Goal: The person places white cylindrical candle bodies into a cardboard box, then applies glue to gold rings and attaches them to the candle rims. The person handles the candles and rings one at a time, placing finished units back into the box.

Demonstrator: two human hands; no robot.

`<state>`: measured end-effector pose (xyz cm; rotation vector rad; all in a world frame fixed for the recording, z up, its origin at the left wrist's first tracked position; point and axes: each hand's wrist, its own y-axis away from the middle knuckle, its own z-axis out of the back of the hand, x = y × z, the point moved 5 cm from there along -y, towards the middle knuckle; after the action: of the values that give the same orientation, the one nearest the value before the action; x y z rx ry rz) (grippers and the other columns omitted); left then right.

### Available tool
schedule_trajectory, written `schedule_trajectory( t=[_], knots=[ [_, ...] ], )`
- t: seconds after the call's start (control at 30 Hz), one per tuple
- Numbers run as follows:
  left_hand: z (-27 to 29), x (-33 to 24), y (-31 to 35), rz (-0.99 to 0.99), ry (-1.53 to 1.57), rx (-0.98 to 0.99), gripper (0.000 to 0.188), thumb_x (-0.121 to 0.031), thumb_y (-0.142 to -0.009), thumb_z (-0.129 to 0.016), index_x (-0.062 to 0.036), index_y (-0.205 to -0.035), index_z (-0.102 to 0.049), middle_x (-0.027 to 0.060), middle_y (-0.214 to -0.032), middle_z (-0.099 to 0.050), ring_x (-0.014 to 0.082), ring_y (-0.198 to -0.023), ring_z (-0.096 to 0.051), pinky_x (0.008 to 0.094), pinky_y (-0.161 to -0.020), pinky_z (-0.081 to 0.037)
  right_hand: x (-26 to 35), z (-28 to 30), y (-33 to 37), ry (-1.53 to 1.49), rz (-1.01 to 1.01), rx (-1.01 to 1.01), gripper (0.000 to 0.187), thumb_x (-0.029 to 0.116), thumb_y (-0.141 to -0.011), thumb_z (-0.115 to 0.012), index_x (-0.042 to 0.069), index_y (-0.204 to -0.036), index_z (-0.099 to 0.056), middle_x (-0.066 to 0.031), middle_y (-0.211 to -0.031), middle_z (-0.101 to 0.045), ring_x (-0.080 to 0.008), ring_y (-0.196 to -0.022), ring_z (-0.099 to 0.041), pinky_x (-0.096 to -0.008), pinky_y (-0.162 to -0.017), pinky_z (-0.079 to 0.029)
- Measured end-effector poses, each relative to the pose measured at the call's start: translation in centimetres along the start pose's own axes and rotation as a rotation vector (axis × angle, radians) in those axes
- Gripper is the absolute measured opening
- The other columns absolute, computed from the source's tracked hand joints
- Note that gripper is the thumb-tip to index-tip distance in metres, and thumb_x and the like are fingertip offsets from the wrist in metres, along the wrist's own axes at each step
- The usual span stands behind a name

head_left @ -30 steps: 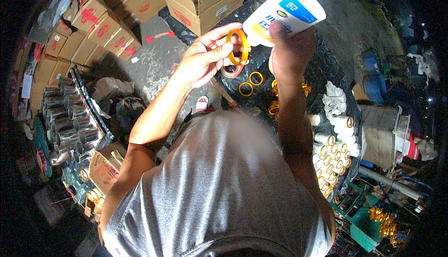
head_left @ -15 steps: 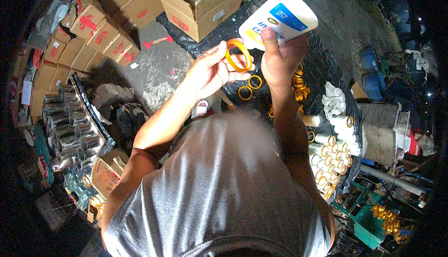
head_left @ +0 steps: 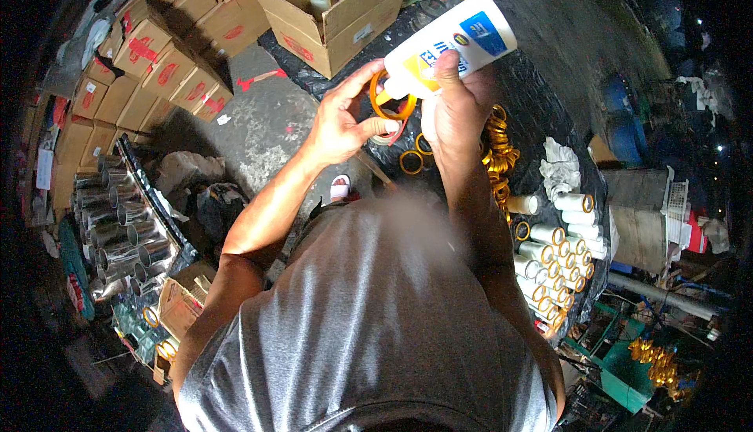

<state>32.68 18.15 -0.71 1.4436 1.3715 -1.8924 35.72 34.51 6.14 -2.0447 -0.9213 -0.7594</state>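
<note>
My left hand [head_left: 336, 127] is closed on a gold-orange ring [head_left: 375, 96], gripping it by its edge between thumb and fingers. In my right hand [head_left: 457, 110] is a white glue bottle [head_left: 443, 43] with a blue and yellow label, tilted with its nozzle down. The nozzle tip reaches the ring's opening; whether it touches the inner wall, I cannot tell. Below the hands, loose gold rings [head_left: 402, 167] lie on a black plastic sheet. A pile of similar gold rings [head_left: 500, 153] sits just right of my right wrist.
White tubes with gold rims [head_left: 553, 251] lie stacked at the right, near a crumpled white cloth [head_left: 560, 167]. Shiny metal cylinders [head_left: 133, 232] stand at the left. Ahead is an open cardboard box [head_left: 345, 43] holding white tubes; stacked cartons [head_left: 176, 63] fill the far left.
The bottle has come down and left, and its nozzle now enters the ring's opening. My left hand has turned the ring and shifted slightly left.
</note>
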Motion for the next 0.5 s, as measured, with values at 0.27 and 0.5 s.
schedule_trajectory(
  t=[0.27,0.5],
  knots=[
    [1.3,-1.9,-2.1,-0.361,-0.236,0.021,0.08,-0.01,-0.069,-0.094,-0.0008,-0.14,-0.058,0.0221,-0.145,-0.058,0.0361,-0.139,-0.053,0.0487,-0.116,-0.042,0.1,0.6,-0.1,0.203,0.01,-0.023,0.051,0.024,-0.091,-0.078,0.001,-0.131,-0.056,-0.0101,-0.114,-0.069,-0.0209,-0.101,-0.069,-0.0378,-0.09,-0.057],
    [1.6,-1.4,-3.3,-0.427,-0.334,0.062,0.076,-0.014,-0.07,-0.093,-0.0016,-0.137,-0.06,0.0248,-0.141,-0.061,0.0372,-0.134,-0.058,0.047,-0.111,-0.048,-0.6,1.4,-0.5,0.308,0.035,-0.053,0.054,0.016,-0.088,-0.083,0.002,-0.131,-0.054,-0.0078,-0.115,-0.067,-0.0175,-0.104,-0.067,-0.0357,-0.093,-0.055]
  ],
)
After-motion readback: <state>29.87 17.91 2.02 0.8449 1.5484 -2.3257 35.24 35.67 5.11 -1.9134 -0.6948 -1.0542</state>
